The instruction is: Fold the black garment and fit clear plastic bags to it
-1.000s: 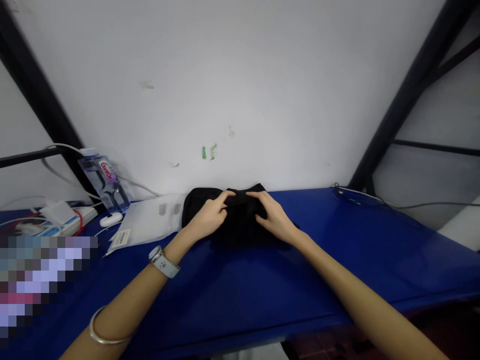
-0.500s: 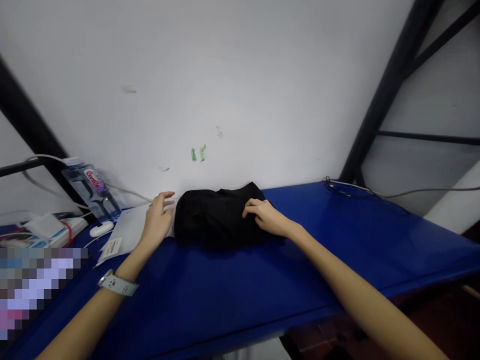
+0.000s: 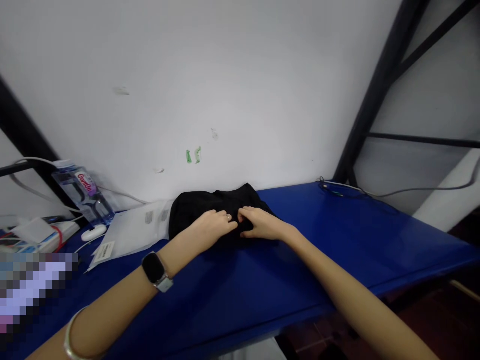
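A black cloth bundle [image 3: 202, 199], soft and wrinkled, lies on the blue tabletop against the wall; whether it is a garment or a bag I cannot tell. My left hand [image 3: 214, 227], with a ring on one finger and a smartwatch on the wrist, rests on the bundle's front with its fingers curled into the fabric. Close beside it, my right hand [image 3: 262, 223] has its fingers and thumb bent round the cloth near the middle. The two sets of fingertips almost meet. Black folds hide the exact grip.
Left of the bundle lies a translucent plastic pouch [image 3: 131, 227] with printed labels. A clear bottle [image 3: 84, 192], a white oval device [image 3: 93, 233] and a cluttered power strip [image 3: 56, 237] stand farther left. Thin cables [image 3: 337, 187] run along the back right, by a black metal frame [image 3: 369, 105].
My left hand has moved right from beside the bundle's left end onto its front, next to my right hand. My right hand stays on the cloth, slightly lower. The view has shifted slightly.
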{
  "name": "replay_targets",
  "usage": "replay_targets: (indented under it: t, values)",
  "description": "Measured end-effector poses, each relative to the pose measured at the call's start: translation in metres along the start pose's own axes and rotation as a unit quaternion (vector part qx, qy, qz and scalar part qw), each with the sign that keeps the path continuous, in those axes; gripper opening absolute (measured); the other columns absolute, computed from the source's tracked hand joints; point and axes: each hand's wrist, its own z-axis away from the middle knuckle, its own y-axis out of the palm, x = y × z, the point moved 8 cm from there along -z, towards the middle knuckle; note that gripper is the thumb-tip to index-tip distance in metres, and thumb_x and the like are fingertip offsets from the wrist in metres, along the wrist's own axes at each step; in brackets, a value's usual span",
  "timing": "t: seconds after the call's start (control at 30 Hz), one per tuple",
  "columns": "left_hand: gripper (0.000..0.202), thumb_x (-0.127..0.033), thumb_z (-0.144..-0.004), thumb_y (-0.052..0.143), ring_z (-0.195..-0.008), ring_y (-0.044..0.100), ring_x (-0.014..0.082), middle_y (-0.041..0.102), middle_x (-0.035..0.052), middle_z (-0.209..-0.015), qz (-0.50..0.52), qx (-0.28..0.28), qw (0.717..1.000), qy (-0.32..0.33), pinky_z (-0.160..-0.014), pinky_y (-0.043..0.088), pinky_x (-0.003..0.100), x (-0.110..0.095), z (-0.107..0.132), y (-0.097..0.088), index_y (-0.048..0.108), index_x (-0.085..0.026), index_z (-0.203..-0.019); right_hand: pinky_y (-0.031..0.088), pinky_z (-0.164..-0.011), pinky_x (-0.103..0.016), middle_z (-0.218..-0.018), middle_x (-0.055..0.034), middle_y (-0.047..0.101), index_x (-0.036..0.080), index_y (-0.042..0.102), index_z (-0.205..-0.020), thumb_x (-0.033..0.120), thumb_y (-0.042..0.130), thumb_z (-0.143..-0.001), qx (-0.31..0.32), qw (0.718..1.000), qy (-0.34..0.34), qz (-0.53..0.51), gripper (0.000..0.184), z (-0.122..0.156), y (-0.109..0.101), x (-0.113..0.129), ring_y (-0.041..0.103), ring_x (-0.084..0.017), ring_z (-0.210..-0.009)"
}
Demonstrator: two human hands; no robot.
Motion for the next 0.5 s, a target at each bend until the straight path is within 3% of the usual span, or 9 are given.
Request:
replay_targets:
  t: [0.1, 0.17, 0.23, 0.3, 0.4, 0.5]
  values:
    - [0.03, -0.006, -0.082, 0.045, -0.082, 0.064, 0.0187, 0.067, 0.0057, -0.096, 0.059, -0.023, 0.995, -0.075, -0.065, 0.044, 0.027, 0.041, 0.022, -0.014, 0.061, -0.022, -0.103, 0.042, -0.069, -0.028, -0.087, -0.0024, 0.061, 0.02, 0.055, -0.086, 0.019, 0.068, -0.075, -0.005, 0.999, -0.015, -0.027, 0.017, 0.0, -0.007, -0.004, 0.056, -0.017, -0.079]
    - [0.033, -0.01, -0.083, 0.042, -0.087, 0.064, 0.0189, 0.067, 0.0053, -0.101, 0.104, -0.075, 0.98, -0.155, -0.071, 0.046, 0.028, 0.076, 0.047, -0.022, 0.058, -0.023, -0.109, 0.043, -0.07, -0.028, -0.086, -0.0018, 0.063, 0.02, 0.057, -0.085, 0.018, 0.065, -0.078, -0.014, 0.999, -0.012, -0.046, 0.011, 0.002, -0.014, -0.009, 0.057, -0.016, -0.079]
    - [0.031, -0.015, -0.083, 0.042, -0.084, 0.064, 0.0202, 0.067, 0.0046, -0.093, 0.11, -0.12, 0.953, -0.256, -0.072, 0.046, 0.029, 0.109, 0.079, -0.024, 0.057, -0.022, -0.109, 0.043, -0.073, -0.029, -0.088, -0.0017, 0.065, 0.021, 0.06, -0.085, 0.017, 0.06, -0.082, -0.034, 0.998, 0.001, -0.055, 0.005, 0.003, -0.023, -0.017, 0.059, -0.017, -0.081]
    - [0.028, -0.019, -0.081, 0.043, -0.075, 0.063, 0.0231, 0.066, 0.0057, -0.078, 0.057, -0.113, 0.912, -0.39, -0.066, 0.045, 0.031, 0.136, 0.115, -0.014, 0.059, -0.02, -0.104, 0.044, -0.078, -0.03, -0.093, -0.0026, 0.066, 0.021, 0.063, -0.087, 0.015, 0.056, -0.084, -0.063, 0.996, 0.017, -0.053, 0.01, 0.005, -0.032, -0.027, 0.06, -0.018, -0.086]
    - [0.031, -0.017, -0.082, 0.041, -0.082, 0.062, 0.0289, 0.065, 0.0133, -0.092, -0.029, -0.076, 0.874, -0.479, -0.064, 0.046, 0.035, 0.147, 0.145, -0.003, 0.061, -0.018, -0.105, 0.045, -0.084, -0.032, -0.099, -0.005, 0.068, 0.02, 0.065, -0.093, 0.014, 0.05, -0.087, -0.101, 0.993, 0.036, -0.05, 0.017, 0.008, -0.04, -0.038, 0.061, -0.019, -0.092]
    - [0.04, -0.009, -0.078, 0.039, -0.101, 0.058, 0.0295, 0.062, 0.0134, -0.11, -0.009, -0.122, 0.908, -0.401, -0.079, 0.048, 0.04, 0.132, 0.136, -0.005, 0.062, -0.018, -0.109, 0.045, -0.086, -0.034, -0.103, -0.0067, 0.067, 0.019, 0.064, -0.097, 0.018, 0.046, -0.091, -0.109, 0.992, 0.042, -0.05, 0.02, 0.006, -0.039, -0.042, 0.061, -0.019, -0.095]
